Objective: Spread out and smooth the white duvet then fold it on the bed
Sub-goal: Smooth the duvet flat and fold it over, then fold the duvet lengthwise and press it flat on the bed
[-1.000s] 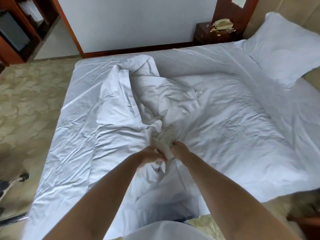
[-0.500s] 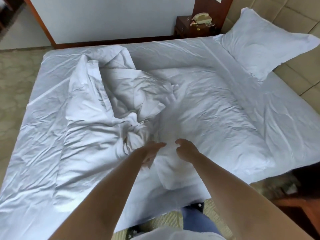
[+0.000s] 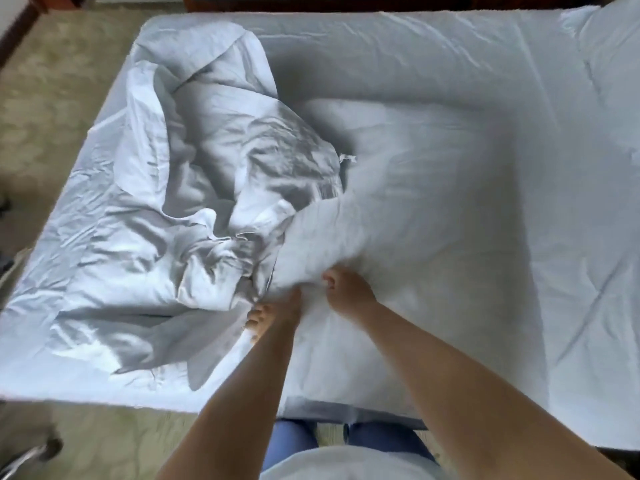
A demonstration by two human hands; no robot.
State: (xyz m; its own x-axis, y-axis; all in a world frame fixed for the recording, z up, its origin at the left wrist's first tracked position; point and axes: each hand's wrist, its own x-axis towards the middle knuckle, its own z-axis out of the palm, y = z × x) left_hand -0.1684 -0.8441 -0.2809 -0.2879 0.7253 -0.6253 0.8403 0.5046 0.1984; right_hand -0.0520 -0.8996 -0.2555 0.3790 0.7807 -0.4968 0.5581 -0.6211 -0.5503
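White cotton fills most of the frame: the duvet [image 3: 311, 188] lies across the bed [image 3: 433, 39], bunched into deep crumpled folds at centre left and flatter toward the right. Both bare arms reach up from the bottom edge to the middle of the frame. The right hand [image 3: 346, 289] has its fingers curled into a raised ridge of the duvet, clamped on the cloth, which swells up just above the knuckles. The left hand [image 3: 273, 313] sits just beside it, lower and to the left, its fingers curled round a fold at the foot of the crumpled heap; the fabric hides its fingertips. A pillow [image 3: 609, 39] shows at the upper right corner. Patterned beige floor [image 3: 52, 98] runs down the left side, and blue trousers [image 3: 294, 441] appear at the bottom centre.
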